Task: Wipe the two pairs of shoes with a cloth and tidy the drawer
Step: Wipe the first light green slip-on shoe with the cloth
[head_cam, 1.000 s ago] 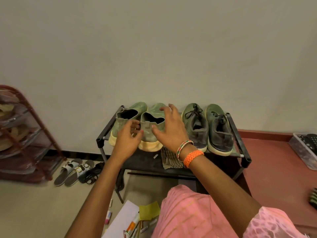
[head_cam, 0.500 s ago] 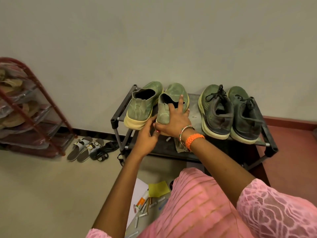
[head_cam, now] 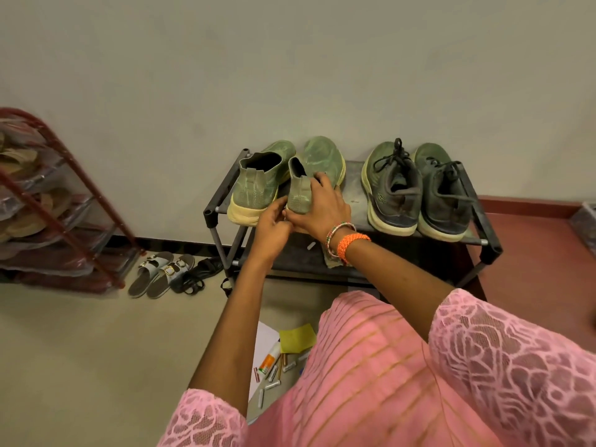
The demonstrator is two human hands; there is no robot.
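1. Head view: right hand (head_cam: 319, 209) grips the heel collar of the right slip-on shoe (head_cam: 317, 169), fingers (head_cam: 319, 182) curled over the collar edge and clamped on it. The heel looks lifted off the shoe rack (head_cam: 351, 196) while the toe points away at the wall, so the long axis runs straight out from the person.
2. Head view: left hand (head_cam: 274, 225) sits just below and left of that heel, fingers curled in and touching it near the sole; a real grip or just steadying, cannot tell.
3. Head view: left slip-on shoe (head_cam: 258, 188) stands just beside, heel toward the person. Laced pair (head_cam: 416, 188) stands well apart to the right, nearer the right arm.
4. Head view: cloth (head_cam: 332, 261) lies on the lower shelf, directly under the right wrist. Judgement: neither hand holds it, so a reach down for it looks needed before wiping.
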